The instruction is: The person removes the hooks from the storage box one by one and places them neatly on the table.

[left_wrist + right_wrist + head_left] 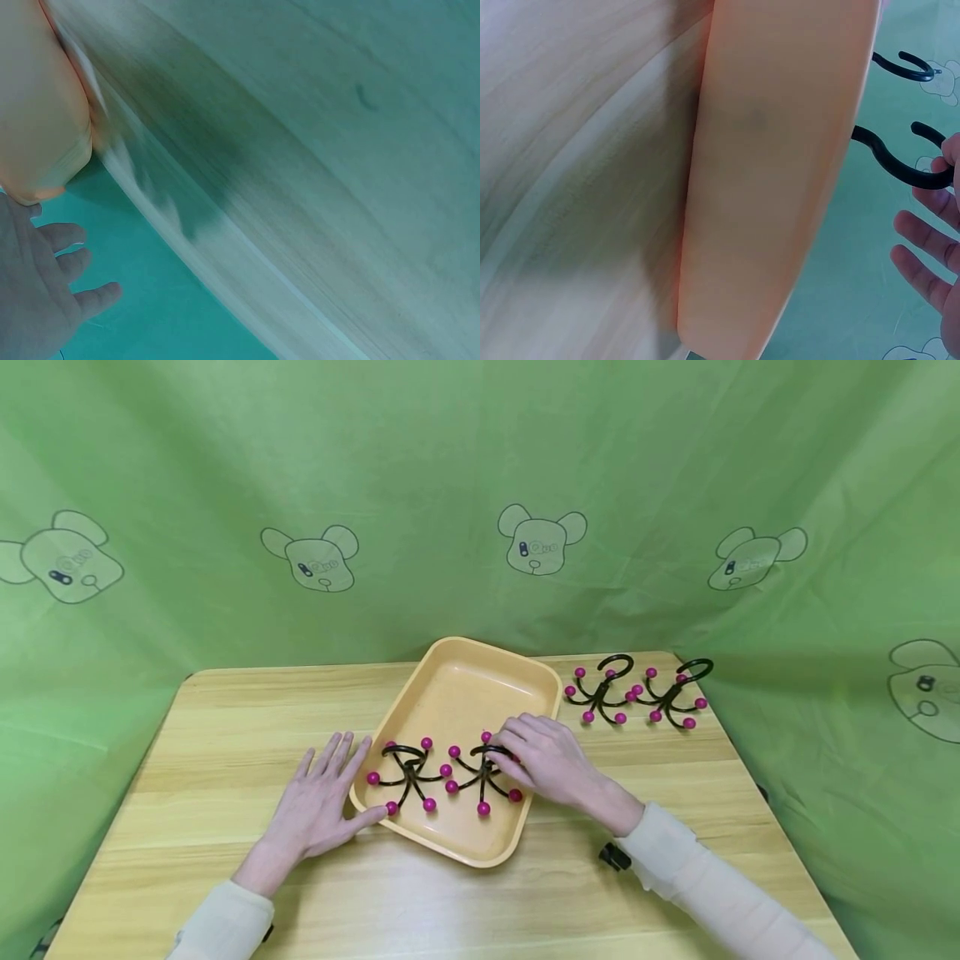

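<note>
A peach plastic tray (487,668) sits at an angle on the wooden table. Two black multi-arm hook hangers with pink ball tips are inside it, the left hanger (410,768) beside the right hanger (483,772). With thumb and index finger my right hand (543,760) pinches the curved top hook (904,171) of the right one; its other fingers are spread in the right wrist view. Spread out at the tray's left corner, my left hand (318,814) has its thumb at the rim near a pink ball and its fingers along the outer side.
Two more such hangers, one (600,695) next to another (671,697), stand on the table (247,727) at the back right. A green curtain (420,460) printed with bear heads hangs behind the table and down both sides.
</note>
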The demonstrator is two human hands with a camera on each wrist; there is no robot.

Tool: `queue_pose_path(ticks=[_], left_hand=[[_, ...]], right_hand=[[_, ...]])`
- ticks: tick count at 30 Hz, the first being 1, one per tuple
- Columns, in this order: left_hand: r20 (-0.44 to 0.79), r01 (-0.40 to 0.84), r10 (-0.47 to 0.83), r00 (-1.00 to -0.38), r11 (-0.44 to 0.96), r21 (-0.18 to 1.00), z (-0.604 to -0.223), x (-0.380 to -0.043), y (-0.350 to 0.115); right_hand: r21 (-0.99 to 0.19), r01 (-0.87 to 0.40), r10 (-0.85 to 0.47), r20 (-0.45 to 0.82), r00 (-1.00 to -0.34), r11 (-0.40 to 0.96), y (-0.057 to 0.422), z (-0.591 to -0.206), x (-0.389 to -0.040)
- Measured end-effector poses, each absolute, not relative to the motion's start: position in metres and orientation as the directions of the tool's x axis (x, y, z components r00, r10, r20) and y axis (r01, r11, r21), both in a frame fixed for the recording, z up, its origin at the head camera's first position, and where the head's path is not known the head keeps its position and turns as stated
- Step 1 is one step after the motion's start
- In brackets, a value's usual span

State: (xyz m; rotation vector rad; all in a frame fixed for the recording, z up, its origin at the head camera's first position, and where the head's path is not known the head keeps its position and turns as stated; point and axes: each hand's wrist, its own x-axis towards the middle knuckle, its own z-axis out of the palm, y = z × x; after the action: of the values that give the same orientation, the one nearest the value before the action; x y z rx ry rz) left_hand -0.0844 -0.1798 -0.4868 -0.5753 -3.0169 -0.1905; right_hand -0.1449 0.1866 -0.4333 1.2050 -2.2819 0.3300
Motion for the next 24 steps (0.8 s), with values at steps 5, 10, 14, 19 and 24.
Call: queue_pose_path(ticks=[5,10,14,19,24], left_hand=[[0.085,0.370,0.362,-0.928,0.923,0.108,-0.486,-0.085,-0.179],[0.092,0.372,0.364,-0.927,0.922,0.106,-0.486,-0.084,-0.179],[0.095,0.375,0.366,-0.926,0.921,0.104,-0.486,-0.084,-0.179],[0.098,0.374,0.365,-0.926,0.922,0.103,-0.487,-0.083,-0.179],[0.094,0.373,0.363,-0.927,0.921,0.110,-0.487,-0.083,-0.179]], right_hand=[[0.020,-0.824,-0.685,0.567,-0.457,0.566,0.188,-0.428,-0.143],[0.013,-0.833,-0.675,0.593,-0.439,0.553,0.190,-0.421,-0.142],[0.010,-0.837,-0.661,0.619,-0.424,0.546,0.192,-0.414,-0.141],[0.002,-0.840,-0.643,0.645,-0.413,0.543,0.197,-0.404,-0.140],[-0.009,-0.837,-0.616,0.672,-0.410,0.547,0.203,-0.397,-0.141]])
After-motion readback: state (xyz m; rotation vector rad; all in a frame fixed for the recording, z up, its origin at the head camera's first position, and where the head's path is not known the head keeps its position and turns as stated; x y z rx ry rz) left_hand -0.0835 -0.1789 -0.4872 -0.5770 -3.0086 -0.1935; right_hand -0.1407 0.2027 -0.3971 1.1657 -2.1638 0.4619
